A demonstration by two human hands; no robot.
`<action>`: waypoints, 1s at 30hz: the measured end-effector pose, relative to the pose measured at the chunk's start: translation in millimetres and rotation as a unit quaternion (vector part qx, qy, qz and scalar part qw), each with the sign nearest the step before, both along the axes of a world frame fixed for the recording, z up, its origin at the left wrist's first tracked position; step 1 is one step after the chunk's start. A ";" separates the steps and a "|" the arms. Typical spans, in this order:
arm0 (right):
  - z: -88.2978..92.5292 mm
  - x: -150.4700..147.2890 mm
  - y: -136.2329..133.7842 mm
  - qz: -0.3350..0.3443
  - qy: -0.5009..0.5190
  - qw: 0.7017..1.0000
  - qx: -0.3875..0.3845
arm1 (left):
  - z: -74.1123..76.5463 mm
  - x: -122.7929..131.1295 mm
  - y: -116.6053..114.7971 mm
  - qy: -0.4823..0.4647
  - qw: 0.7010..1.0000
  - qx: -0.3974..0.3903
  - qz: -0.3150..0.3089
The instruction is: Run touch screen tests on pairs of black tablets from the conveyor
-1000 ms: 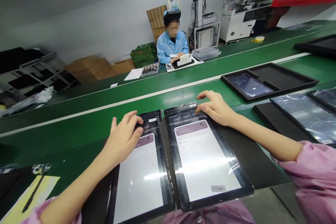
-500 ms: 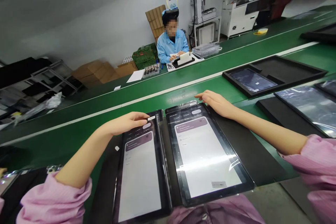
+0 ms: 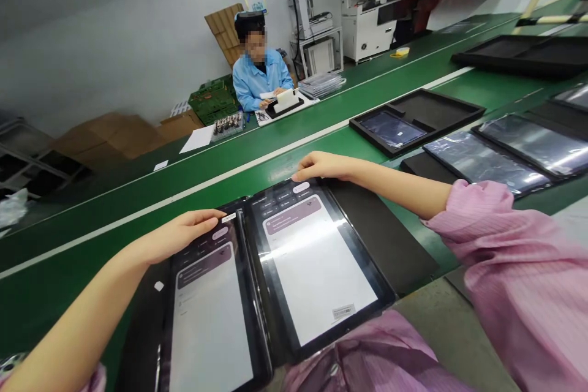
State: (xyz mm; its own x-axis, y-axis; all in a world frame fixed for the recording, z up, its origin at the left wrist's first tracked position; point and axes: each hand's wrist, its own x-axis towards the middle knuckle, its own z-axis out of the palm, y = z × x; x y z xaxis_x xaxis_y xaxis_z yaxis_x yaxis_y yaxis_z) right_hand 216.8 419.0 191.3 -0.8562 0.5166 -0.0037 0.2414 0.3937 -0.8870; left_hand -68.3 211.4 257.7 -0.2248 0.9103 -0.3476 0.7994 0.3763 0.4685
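Two lit tablets lie side by side in front of me on black pads, with shiny clear film over them. Over the top of the left tablet (image 3: 211, 324) lies my left hand (image 3: 184, 234), its fingers stretched out and their tips at a small white label (image 3: 228, 218). My right hand (image 3: 321, 165) is at the top edge of the right tablet (image 3: 316, 269), thumb and curled fingers closed on that edge. What sits under those fingertips is hidden. Both screens show a purple banner over a pale area. A barcode sticker (image 3: 344, 311) is near the right tablet's bottom.
Beyond the tablets runs a green conveyor belt (image 3: 206, 196). A black tray (image 3: 441, 113) holding a dark tablet stands on it. Several film-covered panels (image 3: 487, 159) lie to the right. Across the belt sits a co-worker (image 3: 261, 76) in blue, handling a white item.
The view has swung right, so everything appears shifted left. My right hand's outstretched index finger has curled in, and the hand has closed on the right tablet's top edge. My left hand stays at the label.
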 end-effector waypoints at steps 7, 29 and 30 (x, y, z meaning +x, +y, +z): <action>11.9 0.0 -2.4 0.003 0.004 0.994 -0.109 | -12.8 -9.7 4.1 0.031 0.999 0.028 0.002; -20.4 53.1 -33.8 -0.173 -0.037 0.930 0.322 | -29.0 -6.2 -4.1 0.112 0.985 0.120 -0.055; -25.4 63.7 -41.3 -0.171 -0.037 0.934 0.312 | -29.9 1.8 -12.0 0.118 0.980 0.133 -0.088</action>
State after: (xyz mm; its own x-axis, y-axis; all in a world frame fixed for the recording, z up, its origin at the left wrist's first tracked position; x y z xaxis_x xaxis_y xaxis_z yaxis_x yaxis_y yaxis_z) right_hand 280.5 377.8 165.8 -0.6496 0.6814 0.3374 0.4990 0.7168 -0.4870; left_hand -66.5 199.4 227.8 -0.1008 0.9936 -0.0509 0.9388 0.1119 0.3258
